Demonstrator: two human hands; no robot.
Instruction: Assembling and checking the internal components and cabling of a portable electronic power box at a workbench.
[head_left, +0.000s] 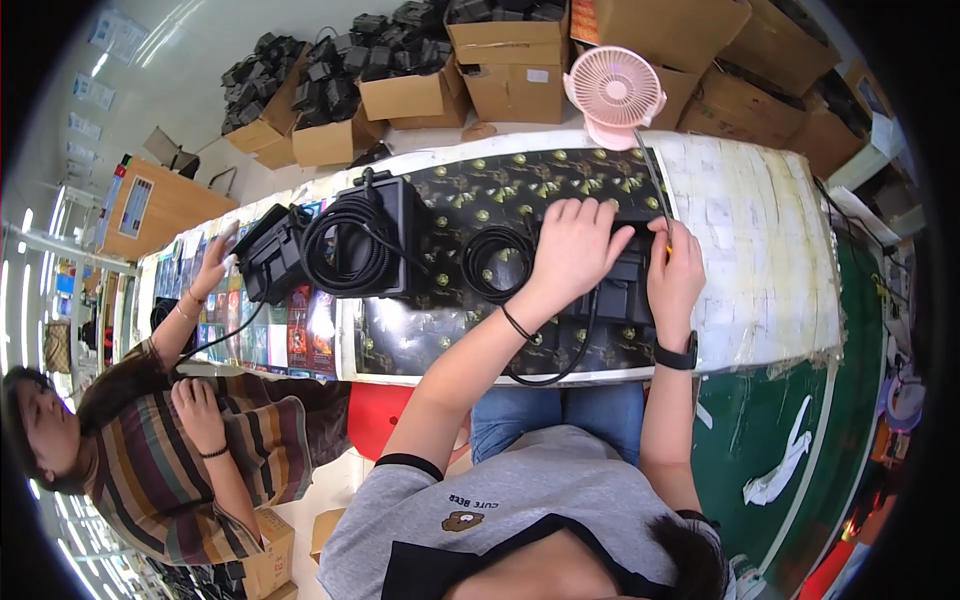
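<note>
A black plastic box-shaped device [622, 288] lies on the table in front of me, partly covered by my hands. My left hand [580, 250] rests across its left part, fingers stretched toward the far side and thumb apart. At the device's right edge, my right hand [677, 265] has its fingers curled together around something with an orange bit; a thin dark rod or cord [652, 172] runs from there toward the fan, and I cannot make out what it is. A coiled black cable [497, 262] lies left of the device, and a loop of cable hangs near the table's front edge.
A black case with coiled cable [350, 240] stands to the left. Beyond it, a co-worker's hand [213, 262] is by another black device [272, 255]. A pink fan [615, 95] stands at the far edge. Cardboard boxes [515, 92] of black parts line the floor behind.
</note>
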